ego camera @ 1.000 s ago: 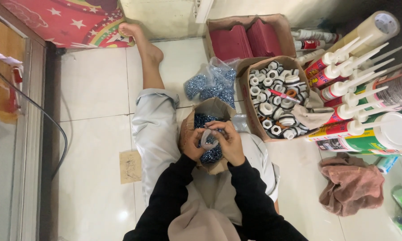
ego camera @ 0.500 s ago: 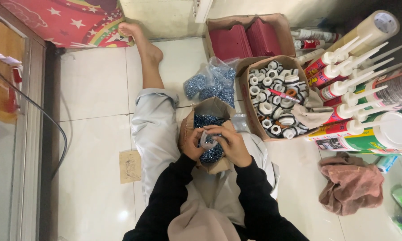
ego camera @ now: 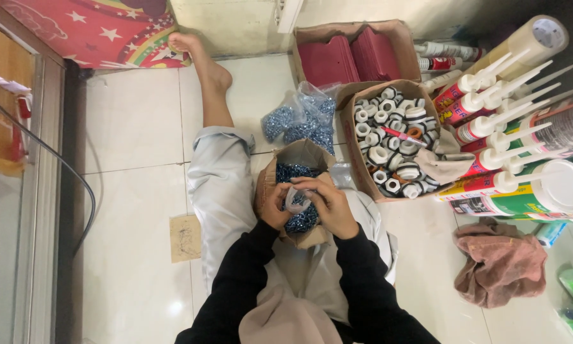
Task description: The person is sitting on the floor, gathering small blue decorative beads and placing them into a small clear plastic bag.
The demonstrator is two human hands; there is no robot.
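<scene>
I sit on the tiled floor with a small brown cardboard box (ego camera: 268, 185) on my lap, full of small blue-silver screws (ego camera: 289, 173). My left hand (ego camera: 274, 207) and my right hand (ego camera: 330, 205) meet over the box. Both hold a small clear plastic bag (ego camera: 295, 200) between them, the fingers pinched on its edges. What is inside the bag I cannot tell.
Clear bags of the same screws (ego camera: 302, 118) lie beyond the box. To the right stand a carton of white tape rolls (ego camera: 388, 146), a box of red sheets (ego camera: 353, 57) and several sealant tubes (ego camera: 490, 121). A brown rag (ego camera: 500, 261) lies at right. My bare foot (ego camera: 200, 57) stretches ahead.
My hands have shifted slightly over the box and the bag is now more crumpled between my fingers. Nothing else has moved.
</scene>
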